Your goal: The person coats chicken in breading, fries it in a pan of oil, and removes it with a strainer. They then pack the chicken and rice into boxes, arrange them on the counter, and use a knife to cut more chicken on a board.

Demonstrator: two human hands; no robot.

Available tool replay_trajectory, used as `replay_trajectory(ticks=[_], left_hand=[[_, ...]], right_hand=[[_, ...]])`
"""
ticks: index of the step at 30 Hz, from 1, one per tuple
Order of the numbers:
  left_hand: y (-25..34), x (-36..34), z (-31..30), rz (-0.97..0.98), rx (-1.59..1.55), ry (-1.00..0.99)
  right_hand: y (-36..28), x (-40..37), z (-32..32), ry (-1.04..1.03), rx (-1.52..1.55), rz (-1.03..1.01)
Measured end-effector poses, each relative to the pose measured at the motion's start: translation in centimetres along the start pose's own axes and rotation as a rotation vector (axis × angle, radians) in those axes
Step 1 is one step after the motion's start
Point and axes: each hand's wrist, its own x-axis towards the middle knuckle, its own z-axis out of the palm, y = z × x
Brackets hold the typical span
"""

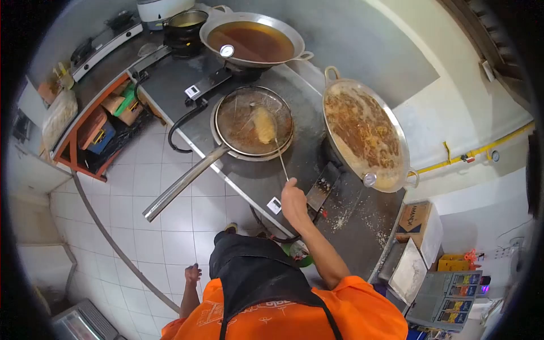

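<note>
My right hand (294,204) is closed around the thin metal handle (281,160) of a long utensil. At the far end of that handle, an oval golden piece (263,124) lies inside a round mesh strainer (238,127); its exact kind is not clear. The strainer rests over a round metal pan (252,157) on the counter, and its thick steel handle (184,182) sticks out past the front edge toward the floor. Down at my side, my left hand (193,273) hangs over the tiles with curled fingers and nothing visible in it.
A wide pan of bubbling oil (365,127) stands to the right, with a dial thermometer (369,179) at its rim. Behind the strainer is another wide pan (294,39) of dark oil. Crumbs (340,220) litter the counter. Boxes (412,217) stand at right; a hose (107,235) crosses the floor.
</note>
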Motion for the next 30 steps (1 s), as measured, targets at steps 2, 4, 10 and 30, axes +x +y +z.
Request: replay_trajectory(ticks=[2, 4, 10, 30], left_hand=[[2.2, -0.2, 0.2, 0.015, 0.004, -0.032], [3.6, -0.1, 0.0, 0.034, -0.023, -0.026], [3.4, 1.9, -0.4, 0.024, 0.023, -0.096], [13.3, 2.5, 6.0, 0.161, 0.222, -0.208]], right_hand=[[-0.4, 0.9, 2.0, 0.020, -0.043, -0.037], [0.4, 1.7, 3.1, 0.119, -0.107, -0.005], [2.3, 1.2, -5.4, 0.174, -0.067, -0.002], [35.4, -9.9, -27.5, -0.168, -0.196, 0.430]])
